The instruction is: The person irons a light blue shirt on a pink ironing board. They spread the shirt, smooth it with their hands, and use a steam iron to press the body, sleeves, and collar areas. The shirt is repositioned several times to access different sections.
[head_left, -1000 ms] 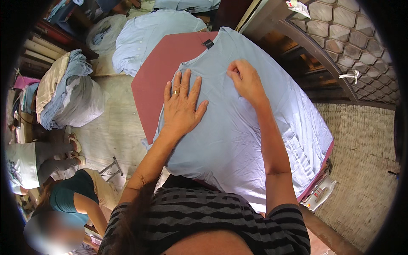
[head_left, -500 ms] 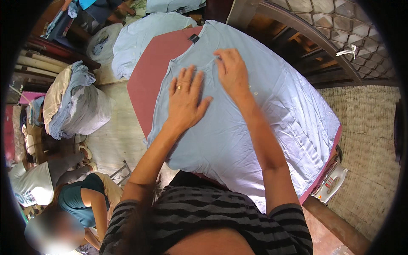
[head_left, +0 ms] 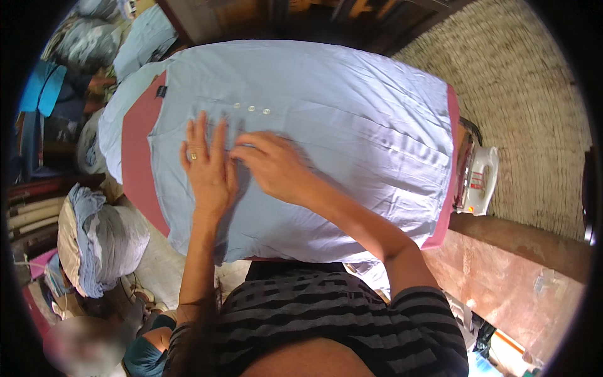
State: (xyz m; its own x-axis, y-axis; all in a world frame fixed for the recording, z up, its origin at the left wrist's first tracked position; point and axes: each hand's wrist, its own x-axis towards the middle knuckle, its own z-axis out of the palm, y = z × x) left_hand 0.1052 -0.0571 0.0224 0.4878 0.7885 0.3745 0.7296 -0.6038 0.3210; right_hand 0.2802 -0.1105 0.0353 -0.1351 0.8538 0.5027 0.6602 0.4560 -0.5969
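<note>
A light blue shirt (head_left: pixel 352 81) lies spread on a dark red padded board (head_left: pixel 139 141), its neckline with a dark label (head_left: pixel 161 92) toward the left. Three pale buttons (head_left: pixel 252 109) run in a row just beyond my hands. My left hand (head_left: pixel 210 173), with a ring on one finger, rests flat on the cloth below the neckline, fingers spread. Close to its right, my right hand (head_left: pixel 274 164) touches the shirt with fingers bent and slightly apart. No object shows in either hand. Fine wrinkles cross the shirt's right half.
A white iron (head_left: pixel 482 182) stands at the board's right end. Piled clothes (head_left: pixel 103 235) are at the left, with more garments (head_left: pixel 146 39) at the far left. A person with a blurred head and teal top (head_left: pixel 147 352) is at the lower left. Dark wooden furniture (head_left: pixel 301 19) borders the far side.
My view has turned, so the shirt now lies more crosswise. My right hand has moved down the shirt from near the neckline; the left stays flat on the cloth.
</note>
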